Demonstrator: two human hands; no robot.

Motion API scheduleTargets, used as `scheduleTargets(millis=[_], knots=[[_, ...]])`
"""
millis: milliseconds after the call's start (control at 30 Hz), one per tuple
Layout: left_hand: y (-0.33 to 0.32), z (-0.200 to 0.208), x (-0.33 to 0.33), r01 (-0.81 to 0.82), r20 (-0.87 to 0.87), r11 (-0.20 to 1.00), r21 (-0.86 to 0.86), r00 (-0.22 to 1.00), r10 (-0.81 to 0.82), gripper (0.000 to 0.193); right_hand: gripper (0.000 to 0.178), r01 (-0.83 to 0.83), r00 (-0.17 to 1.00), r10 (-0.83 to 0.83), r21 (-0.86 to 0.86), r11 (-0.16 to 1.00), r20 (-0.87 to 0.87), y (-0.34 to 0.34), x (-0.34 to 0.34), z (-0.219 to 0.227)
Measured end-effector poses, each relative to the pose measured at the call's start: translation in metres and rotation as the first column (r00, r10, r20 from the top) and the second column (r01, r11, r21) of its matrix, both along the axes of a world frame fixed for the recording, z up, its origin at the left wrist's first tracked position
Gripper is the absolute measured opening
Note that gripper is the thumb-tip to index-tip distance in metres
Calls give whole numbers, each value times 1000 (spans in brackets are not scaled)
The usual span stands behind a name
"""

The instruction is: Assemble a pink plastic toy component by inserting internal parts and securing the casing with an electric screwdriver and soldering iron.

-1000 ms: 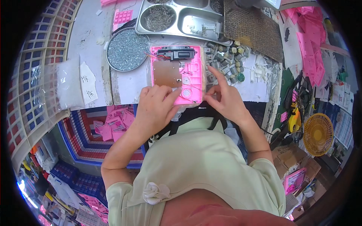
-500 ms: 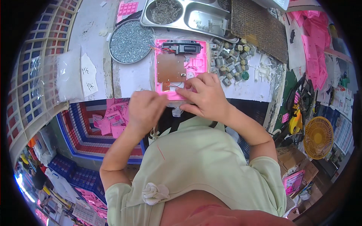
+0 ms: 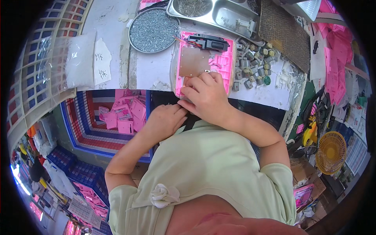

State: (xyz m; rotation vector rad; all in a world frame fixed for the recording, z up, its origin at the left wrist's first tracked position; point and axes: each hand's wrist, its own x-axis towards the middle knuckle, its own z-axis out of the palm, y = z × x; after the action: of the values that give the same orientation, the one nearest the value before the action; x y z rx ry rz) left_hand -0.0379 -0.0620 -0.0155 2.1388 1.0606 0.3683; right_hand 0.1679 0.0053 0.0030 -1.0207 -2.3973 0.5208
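A pink plastic casing (image 3: pixel 225 62) lies at the table's near edge, inner side up. Inside it sit a flat brown board (image 3: pixel 194 61) and, along the far end, a long black module (image 3: pixel 207 42) with thin wires at its left. My right hand (image 3: pixel 209 96) has its fingers curled over the casing's near end, thumb at the edge, covering that part. Just below the table edge, close to my right thumb, my left hand (image 3: pixel 166 120) is closed with its fingers together. Its fingertips are partly hidden, and whatever they pinch does not show.
Beyond the casing stand a round dish of small metal screws (image 3: pixel 153 30) and a steel compartment tray (image 3: pixel 231 19). Small motors (image 3: pixel 252 64) and white plastic parts (image 3: pixel 286 78) lie to the right. A blue-rimmed crate (image 3: pixel 70 129) below left holds pink pieces (image 3: pixel 124 111).
My left hand has moved from the casing's near left corner down toward my body. My right fingers reach further over the casing's near end. The whole view has shifted slightly.
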Motion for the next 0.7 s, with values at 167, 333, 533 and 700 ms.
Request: scheduleTargets(millis=[167, 333, 533, 700], knots=[[55, 42, -33, -55, 91, 992, -111, 994, 65, 26, 24, 13, 999, -15, 45, 999, 46, 0, -7, -7], [74, 11, -15, -30, 185, 996, 87, 983, 14, 22, 30, -191, 981, 188, -56, 980, -53, 23, 37, 23], [75, 16, -16, -20, 200, 999, 47, 980, 11, 20, 14, 476, 845, -516, -243, 845, -138, 153, 202, 81], [79, 20, -15, -8, 176, 1000, -13, 984, 10, 20, 18, 542, 809, -588, 411, 733, -18, 311, 226, 106]])
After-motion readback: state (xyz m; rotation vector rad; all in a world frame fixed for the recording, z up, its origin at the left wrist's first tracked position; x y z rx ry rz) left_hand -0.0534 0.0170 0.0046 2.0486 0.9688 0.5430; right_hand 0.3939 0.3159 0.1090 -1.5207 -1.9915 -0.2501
